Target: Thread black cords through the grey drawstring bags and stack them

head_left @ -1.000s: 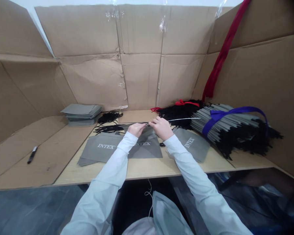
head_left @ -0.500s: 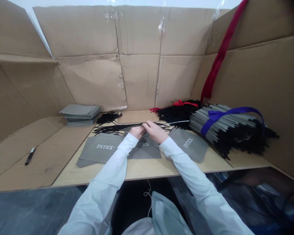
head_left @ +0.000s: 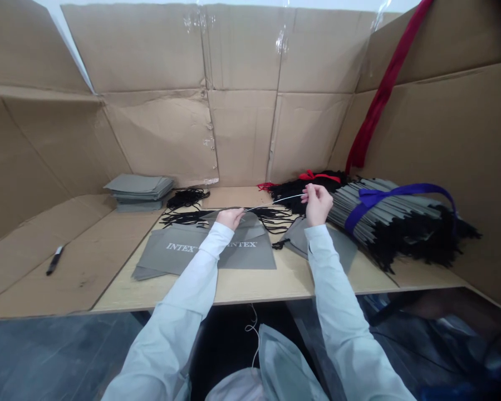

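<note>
The fingertips point(head_left: 310, 192) of the right hand point(head_left: 317, 204) were pinched closed on a thin white wire point(head_left: 275, 199), with the hand raised above the table, right of centre. The wire ran in a shallow line down and left to the left hand point(head_left: 230, 218), whose fingers were closed at the top edge of a grey fabric bag point(head_left: 250, 256) printed "INTEX". The exact hold was partly hidden by the fingers. That bag lay flat at centre, overlapping a second printed bag point(head_left: 171, 256) on its left. A loose black cord point(head_left: 271, 213) lay in loops along the top edge of the bag, just beyond the left hand.

Judged from this layout, the step in hand was threading the cord through the bag's top hem with the wire. The next move called for a steady grip at the hem and a straight pull along it, keeping the cord from tangling.

Farther right lay a bundle of bags point(head_left: 384, 206) tied with a purple ribbon point(head_left: 396, 191). At upper left of the table sat a stack of grey bags point(head_left: 138, 192). A marker pen point(head_left: 55, 260) lay at left on cardboard sheeting point(head_left: 79, 234).
</note>
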Motion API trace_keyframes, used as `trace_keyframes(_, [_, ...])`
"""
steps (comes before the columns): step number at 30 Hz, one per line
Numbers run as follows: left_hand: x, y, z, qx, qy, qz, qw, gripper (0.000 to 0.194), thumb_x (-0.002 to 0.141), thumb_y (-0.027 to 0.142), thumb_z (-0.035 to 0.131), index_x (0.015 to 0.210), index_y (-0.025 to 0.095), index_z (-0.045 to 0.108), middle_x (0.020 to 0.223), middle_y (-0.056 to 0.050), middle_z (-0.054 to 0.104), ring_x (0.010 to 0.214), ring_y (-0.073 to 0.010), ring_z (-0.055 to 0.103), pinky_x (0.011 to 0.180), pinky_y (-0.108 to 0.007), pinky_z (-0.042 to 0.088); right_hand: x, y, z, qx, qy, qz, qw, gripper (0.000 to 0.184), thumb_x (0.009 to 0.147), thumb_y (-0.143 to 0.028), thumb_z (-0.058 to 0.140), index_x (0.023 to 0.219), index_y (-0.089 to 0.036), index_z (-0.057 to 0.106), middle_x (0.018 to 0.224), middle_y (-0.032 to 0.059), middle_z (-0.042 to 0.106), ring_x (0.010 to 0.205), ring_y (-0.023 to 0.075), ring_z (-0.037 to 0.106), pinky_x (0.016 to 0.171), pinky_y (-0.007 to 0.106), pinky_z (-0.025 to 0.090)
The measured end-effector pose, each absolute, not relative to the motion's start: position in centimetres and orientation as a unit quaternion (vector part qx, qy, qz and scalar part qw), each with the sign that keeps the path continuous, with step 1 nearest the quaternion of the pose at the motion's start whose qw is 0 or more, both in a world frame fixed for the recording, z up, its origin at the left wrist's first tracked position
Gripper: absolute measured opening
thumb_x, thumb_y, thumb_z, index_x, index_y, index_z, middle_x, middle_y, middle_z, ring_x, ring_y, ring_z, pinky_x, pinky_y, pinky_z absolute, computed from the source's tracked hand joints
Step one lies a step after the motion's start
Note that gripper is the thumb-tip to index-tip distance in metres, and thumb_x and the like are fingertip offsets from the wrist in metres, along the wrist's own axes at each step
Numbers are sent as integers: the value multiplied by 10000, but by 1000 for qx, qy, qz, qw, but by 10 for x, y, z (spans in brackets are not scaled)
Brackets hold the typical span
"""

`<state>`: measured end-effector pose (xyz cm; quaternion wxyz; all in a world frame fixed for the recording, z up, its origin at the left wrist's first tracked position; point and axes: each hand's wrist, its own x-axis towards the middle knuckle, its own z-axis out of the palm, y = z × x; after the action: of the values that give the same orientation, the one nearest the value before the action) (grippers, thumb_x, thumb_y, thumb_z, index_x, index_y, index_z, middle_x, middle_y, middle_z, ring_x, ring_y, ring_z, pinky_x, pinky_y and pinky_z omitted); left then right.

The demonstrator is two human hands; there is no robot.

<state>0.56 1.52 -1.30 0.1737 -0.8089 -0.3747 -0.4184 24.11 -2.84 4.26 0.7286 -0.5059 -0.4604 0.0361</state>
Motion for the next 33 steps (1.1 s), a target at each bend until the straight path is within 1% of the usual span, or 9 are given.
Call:
trace_keyframes(2, [6,15,-14,-807,-382,-415,173,202,738,318,463,754,198,624,675,-36,650,605,-117,591,578,-193,435,240,-25,42,-417,-439,179,775,254,711,-393,446,743,-147,500,621,11,534,502,83,505,481,225,429])
trace_keyframes(4, [5,16,-14,-806,-390,-412,171,195,733,310,472,757,189,624,671,-39,648,606,-120,591,585,-199,438,234,-26,43,-339,-428,270,793,220,689,-363,495,739,-149,495,609,-5,546,501,69,528,499,208,455])
trace_keyframes(7, [4,15,-14,-804,-395,-416,160,187,725,295,485,762,178,626,685,-46,649,621,-129,595,597,-211,443,226,-29,46,-275,-413,314,810,196,693,-343,506,749,-155,496,641,-7,570,572,70,568,588,219,483])
trace_keyframes(11, [11,9,-14,-815,-379,-421,120,179,715,281,503,776,174,632,718,-49,654,636,-132,598,606,-221,452,223,-27,45,-261,-404,309,820,194,691,-335,514,730,-144,517,648,-2,580,568,58,564,597,201,482])
trace_keyframes(14, [25,0,-11,-815,-371,-439,70,176,701,274,523,784,170,638,760,-56,656,669,-138,602,626,-230,461,215,-25,38,-274,-445,345,780,211,664,-334,544,728,-133,542,666,18,594,550,61,554,540,186,471])
trace_keyframes(20, [39,-17,0,-775,-409,-481,-29,214,713,277,502,849,181,636,843,-66,646,758,-164,597,714,-269,449,179,-25,19,-315,-567,426,631,281,636,-399,546,729,-136,582,650,18,582,536,78,529,473,189,440])
trace_keyframes(23, [37,-20,8,-755,-416,-492,-122,235,698,297,511,856,179,639,879,-64,638,818,-179,584,776,-288,428,170,-23,16,-329,-596,383,625,283,650,-419,521,698,-147,583,598,-4,549,491,59,483,439,168,409])
trace_keyframes(29, [28,-14,26,-705,-272,-492,-433,446,568,321,627,958,108,592,961,-121,603,890,-220,557,828,-345,404,174,-20,23,-342,-566,371,652,243,675,-420,490,698,-178,488,510,-61,465,358,35,434,343,146,356])
trace_keyframes(33, [-1,-2,36,-603,-270,-572,-487,425,555,325,639,925,118,592,906,-117,623,844,-199,574,774,-330,432,188,-14,22,-345,-441,403,724,210,655,-364,530,688,-169,461,545,-58,467,416,59,512,402,176,437])
